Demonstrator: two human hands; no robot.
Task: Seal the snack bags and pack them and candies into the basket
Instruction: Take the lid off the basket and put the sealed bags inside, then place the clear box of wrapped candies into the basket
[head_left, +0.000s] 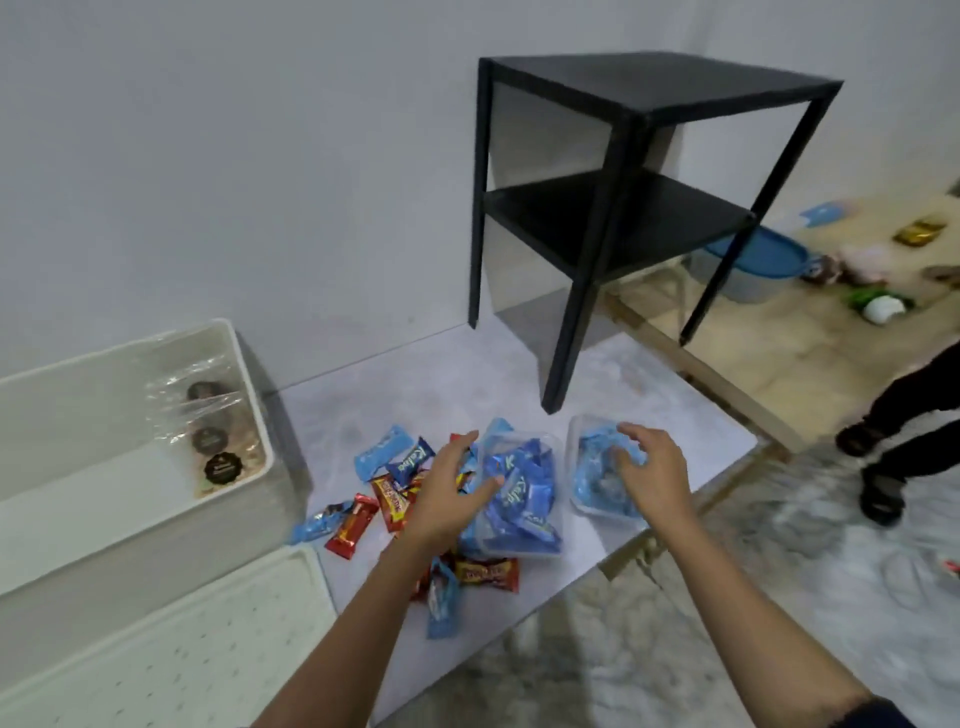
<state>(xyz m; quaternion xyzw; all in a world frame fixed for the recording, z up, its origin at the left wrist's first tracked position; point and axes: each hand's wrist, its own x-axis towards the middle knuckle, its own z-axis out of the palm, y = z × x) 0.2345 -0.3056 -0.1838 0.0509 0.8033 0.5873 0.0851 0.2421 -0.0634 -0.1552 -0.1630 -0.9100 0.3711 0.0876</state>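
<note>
Loose candies lie on the pale table: blue wrappers (379, 453), red ones (354, 525) and a red-gold bar (487, 572). A clear tub (527, 512) holds dark blue candies, and a second clear tub (589, 491) to its right holds light blue ones. My left hand (449, 499) hovers with spread fingers over the pile at the first tub's left edge. Over the second tub, my right hand (654, 475) has loosely curled fingers touching the light blue candies. The white basket (249, 387) at the left holds clear snack bags (218, 452) with dark round labels.
A white perforated lid (182, 649) lies at the near left. A black two-tier side table (623, 156) stands on the table's far right part. Another person's legs (893, 441) stand on the floor at the right. The table's edge runs diagonally just beyond the tubs.
</note>
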